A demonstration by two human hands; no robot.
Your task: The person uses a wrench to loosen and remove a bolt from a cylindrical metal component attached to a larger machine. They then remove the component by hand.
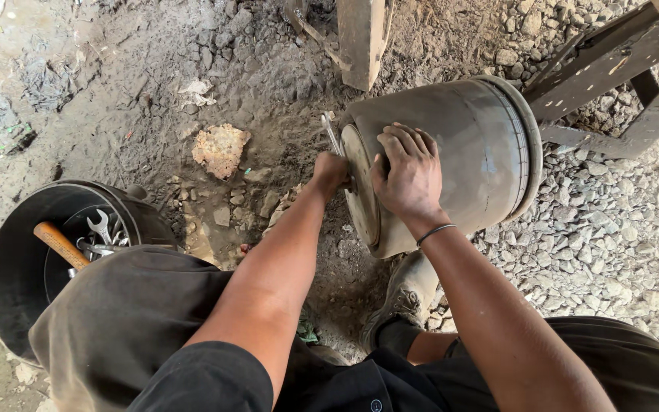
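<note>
Soft, even daylight fills the head view, brightest on the grey gravel (612,221) at right and dimmer over the packed dirt at left. No hard shadows fall; only the inside of the black bucket (17,259) sinks into darkness. A dull sheen lies on the rubber air spring (474,145). Focus is sharp throughout, with slight wide-angle stretching at the edges.
</note>
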